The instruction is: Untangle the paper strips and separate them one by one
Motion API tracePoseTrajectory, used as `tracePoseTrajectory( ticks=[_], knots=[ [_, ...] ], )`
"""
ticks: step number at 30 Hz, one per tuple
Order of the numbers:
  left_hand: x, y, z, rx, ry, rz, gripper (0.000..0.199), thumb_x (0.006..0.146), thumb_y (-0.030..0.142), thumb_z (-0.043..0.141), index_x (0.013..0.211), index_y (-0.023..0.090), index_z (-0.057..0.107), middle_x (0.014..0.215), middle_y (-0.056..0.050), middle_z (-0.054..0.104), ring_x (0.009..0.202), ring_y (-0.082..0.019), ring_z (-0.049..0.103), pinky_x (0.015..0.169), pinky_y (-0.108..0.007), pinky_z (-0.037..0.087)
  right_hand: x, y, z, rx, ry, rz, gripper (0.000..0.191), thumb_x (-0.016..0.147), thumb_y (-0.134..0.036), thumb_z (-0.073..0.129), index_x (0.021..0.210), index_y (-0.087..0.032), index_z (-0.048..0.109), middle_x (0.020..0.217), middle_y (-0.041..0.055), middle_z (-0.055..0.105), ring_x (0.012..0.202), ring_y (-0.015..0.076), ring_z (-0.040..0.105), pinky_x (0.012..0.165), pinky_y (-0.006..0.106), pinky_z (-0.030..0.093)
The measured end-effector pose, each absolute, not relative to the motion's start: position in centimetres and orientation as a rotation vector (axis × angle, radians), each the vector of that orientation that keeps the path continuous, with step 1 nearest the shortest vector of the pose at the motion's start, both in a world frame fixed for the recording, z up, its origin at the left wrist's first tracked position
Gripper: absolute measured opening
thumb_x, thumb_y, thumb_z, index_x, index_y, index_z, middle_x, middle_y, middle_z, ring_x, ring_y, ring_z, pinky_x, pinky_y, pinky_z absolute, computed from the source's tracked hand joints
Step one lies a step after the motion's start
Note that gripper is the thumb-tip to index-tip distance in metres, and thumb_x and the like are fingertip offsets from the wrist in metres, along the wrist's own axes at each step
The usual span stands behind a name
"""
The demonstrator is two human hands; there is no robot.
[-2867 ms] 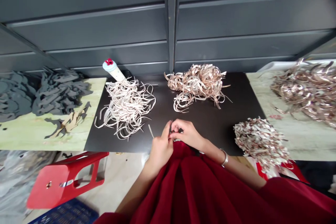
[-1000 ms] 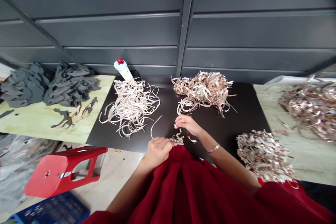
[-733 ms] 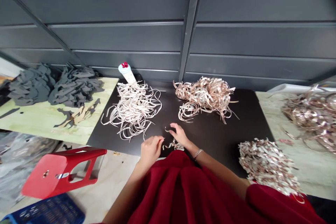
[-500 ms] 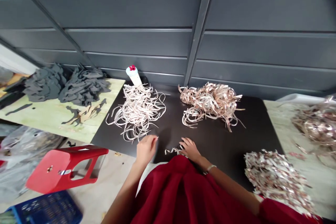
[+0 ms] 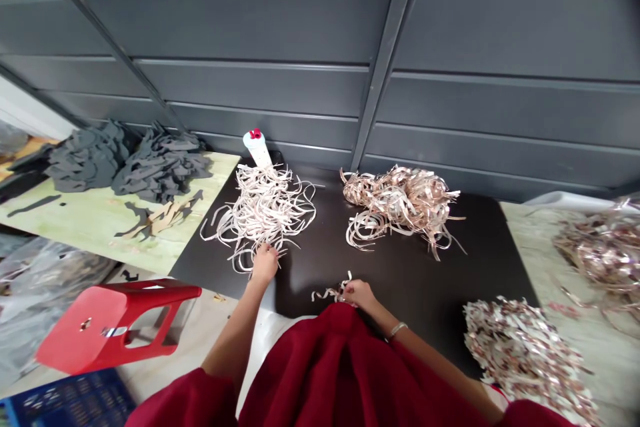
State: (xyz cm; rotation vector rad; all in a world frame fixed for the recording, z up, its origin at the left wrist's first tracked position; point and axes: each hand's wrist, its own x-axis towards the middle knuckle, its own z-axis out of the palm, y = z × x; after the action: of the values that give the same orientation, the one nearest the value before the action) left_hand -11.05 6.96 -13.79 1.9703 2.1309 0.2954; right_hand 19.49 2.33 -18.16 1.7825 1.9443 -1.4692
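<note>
At lower left, clear bags (image 5: 37, 307) and a blue crate (image 5: 75, 400) hold contents too indistinct to name. Left of centre, the left hand (image 5: 265, 262) touches the pale strips (image 5: 267, 207), apparently picking; whether its grip pinches any, I cannot tell. This calls for separating one. Lower centre, the right hand (image 5: 359, 294) pinches curled strips (image 5: 329, 293) on the desk (image 5: 425, 293).

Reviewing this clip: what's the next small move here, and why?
Probably drawing one strip from the pile of pale strips with the left hand and bringing it toward the right hand: the left fingers are at the pile's near edge, while the right hand is at the small curled pieces near the table's front.
</note>
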Motion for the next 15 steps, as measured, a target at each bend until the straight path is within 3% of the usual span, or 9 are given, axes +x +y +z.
tracePoseTrajectory(
  ticks=[5, 8, 12, 15],
  knots=[
    [-11.3, 6.5, -14.5, 1.968, 2.116, 0.402, 0.019, 0.074, 0.006, 0.052, 0.085, 0.015, 0.064, 0.101, -0.013, 0.057, 0.097, -0.026, 0.057, 0.09, -0.04, 0.045, 19.9, 3.8, -16.7, 1.768, 1.901, -1.517, 0.018, 0.088, -0.03, 0.058, 0.089, -0.012, 0.064, 0.076, 0.0004, 0.066, 0.062, 0.0105, 0.063, 0.058, 0.024, 0.052],
    [-11.4, 5.9, -14.3, 1.943, 2.129, 0.486, 0.022, 0.075, 0.007, 0.051, 0.089, 0.016, 0.064, 0.107, -0.013, 0.055, 0.103, -0.027, 0.056, 0.093, -0.041, 0.045, 21.7, 6.3, -16.0, 1.924, 1.911, -1.374, 0.017, 0.088, -0.026, 0.054, 0.085, -0.016, 0.067, 0.067, 0.0014, 0.067, 0.057, 0.012, 0.064, 0.057, 0.022, 0.048],
    [-11.3, 4.9, -13.6, 1.895, 2.146, 0.586, 0.022, 0.078, 0.009, 0.049, 0.092, 0.015, 0.064, 0.111, -0.014, 0.052, 0.108, -0.027, 0.054, 0.096, -0.042, 0.044, 24.3, 9.5, -15.8, 2.226, 1.921, -1.01, 0.03, 0.088, -0.021, 0.047, 0.116, -0.019, 0.057, 0.099, 0.0113, 0.068, 0.089, 0.0213, 0.066, 0.072, 0.028, 0.046],
    [-11.0, 4.1, -13.0, 1.86, 2.143, 0.641, 0.021, 0.079, 0.011, 0.048, 0.092, 0.015, 0.065, 0.11, -0.013, 0.052, 0.105, -0.026, 0.056, 0.095, -0.041, 0.046, 25.5, 10.1, -16.3, 2.298, 1.91, -0.878, 0.031, 0.085, -0.02, 0.05, 0.115, -0.018, 0.058, 0.106, 0.0145, 0.063, 0.094, 0.0249, 0.063, 0.073, 0.031, 0.044]
  ],
)
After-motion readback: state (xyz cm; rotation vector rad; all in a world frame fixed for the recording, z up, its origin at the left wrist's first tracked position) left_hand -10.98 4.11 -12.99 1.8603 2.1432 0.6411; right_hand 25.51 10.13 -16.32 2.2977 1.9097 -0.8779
